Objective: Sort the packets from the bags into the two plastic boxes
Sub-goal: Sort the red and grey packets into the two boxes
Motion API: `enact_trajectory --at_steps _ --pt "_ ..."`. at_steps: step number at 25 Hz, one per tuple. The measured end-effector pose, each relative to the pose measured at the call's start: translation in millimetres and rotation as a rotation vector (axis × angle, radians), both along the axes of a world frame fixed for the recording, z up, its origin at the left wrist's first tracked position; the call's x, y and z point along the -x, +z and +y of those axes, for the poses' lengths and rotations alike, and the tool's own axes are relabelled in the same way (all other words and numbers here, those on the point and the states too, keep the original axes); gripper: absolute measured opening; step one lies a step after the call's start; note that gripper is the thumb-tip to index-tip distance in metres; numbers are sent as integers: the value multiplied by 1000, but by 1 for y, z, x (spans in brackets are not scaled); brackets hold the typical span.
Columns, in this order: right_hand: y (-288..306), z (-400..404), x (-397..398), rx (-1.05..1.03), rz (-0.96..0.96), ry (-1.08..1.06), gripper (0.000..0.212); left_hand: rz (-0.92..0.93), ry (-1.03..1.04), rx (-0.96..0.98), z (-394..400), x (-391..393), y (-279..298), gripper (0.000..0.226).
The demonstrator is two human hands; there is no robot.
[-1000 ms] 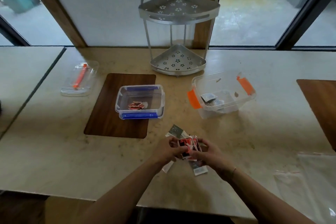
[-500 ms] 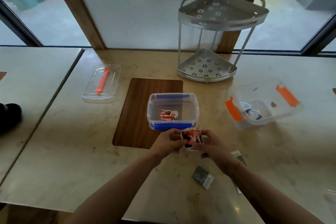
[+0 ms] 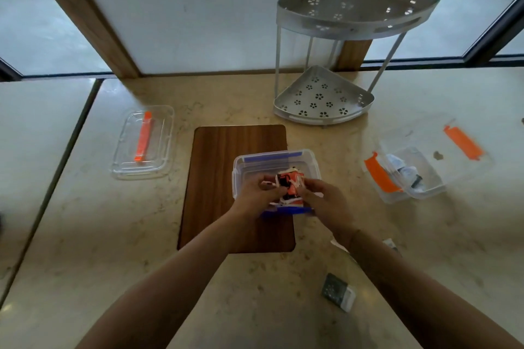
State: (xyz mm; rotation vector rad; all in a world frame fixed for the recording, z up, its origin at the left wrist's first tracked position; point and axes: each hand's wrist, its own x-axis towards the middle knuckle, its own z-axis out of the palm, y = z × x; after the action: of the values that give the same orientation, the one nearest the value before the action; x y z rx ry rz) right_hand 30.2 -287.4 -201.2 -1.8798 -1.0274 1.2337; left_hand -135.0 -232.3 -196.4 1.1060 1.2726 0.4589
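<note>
My left hand and my right hand together grip a bunch of red-and-white packets, held over the clear box with blue clips. That box stands on a brown wooden mat. To the right sits a clear box with orange clips, with a few grey and white packets inside. One grey packet lies on the table near my right forearm, and another packet peeks out behind that forearm.
A clear lid with an orange clip lies at the left. A grey two-tier metal corner rack stands at the back by the window. A seam to a second table runs along the left.
Both hands carried the red-and-white packets forward from the table's front area to above the blue-clipped box. The grey packets stayed behind on the table. The view moved closer.
</note>
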Motion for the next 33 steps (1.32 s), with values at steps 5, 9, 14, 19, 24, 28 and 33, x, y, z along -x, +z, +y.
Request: enact_trajectory --at_steps 5,9,14,19,24,28,33 --pt "11 37 -2 -20 -426 205 28 194 18 -46 34 -20 -16 25" --pt "-9 61 5 169 -453 277 24 409 -41 -170 46 -29 -35 30" --pt "-29 73 12 276 -244 209 19 544 -178 -202 58 -35 -63 18" --pt "-33 79 15 293 -242 222 17 716 -256 -325 61 -46 -71 19" --pt "-37 78 15 279 -255 185 17 723 -280 -329 62 -45 -72 22" --pt "-27 68 15 132 -332 89 22 695 -233 -336 60 -41 -65 22" --pt "-6 50 12 -4 -427 23 25 550 -126 -371 49 -27 -35 16"
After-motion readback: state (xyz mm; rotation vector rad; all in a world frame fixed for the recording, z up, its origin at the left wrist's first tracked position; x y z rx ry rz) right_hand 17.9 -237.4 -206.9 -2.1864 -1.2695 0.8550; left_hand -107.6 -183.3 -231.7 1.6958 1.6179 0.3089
